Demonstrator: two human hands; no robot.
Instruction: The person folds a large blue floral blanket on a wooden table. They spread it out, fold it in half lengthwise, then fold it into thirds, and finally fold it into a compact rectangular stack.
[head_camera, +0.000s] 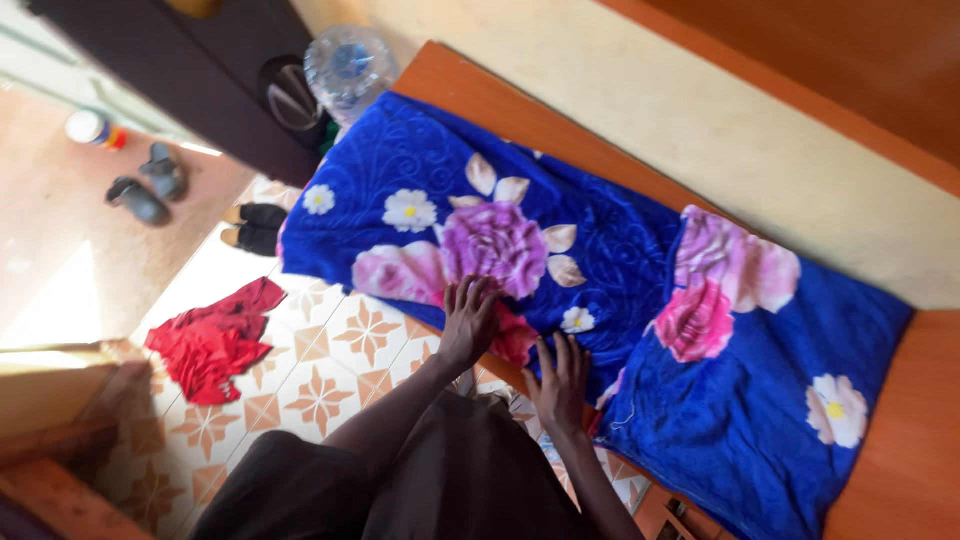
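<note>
We press both palms flat, fingers spread, on the near edge of the blue flowered blanket (600, 250), which lies folded along the wooden bed frame (900, 440): our left hand (470, 318) on a pink flower, our right hand (560, 385) just beside it. Neither grips anything. The blanket looks thick, soft and floppy, fairly bulky; we judge it best pinched at its hanging edges or corners. Farther off, a red cloth (215, 340) lies on the tiled floor (330, 380), a water bottle (350, 65) beyond the bed's far corner.

Head camera looks steeply down, tilted sideways, close over the bed (560, 125).
</note>
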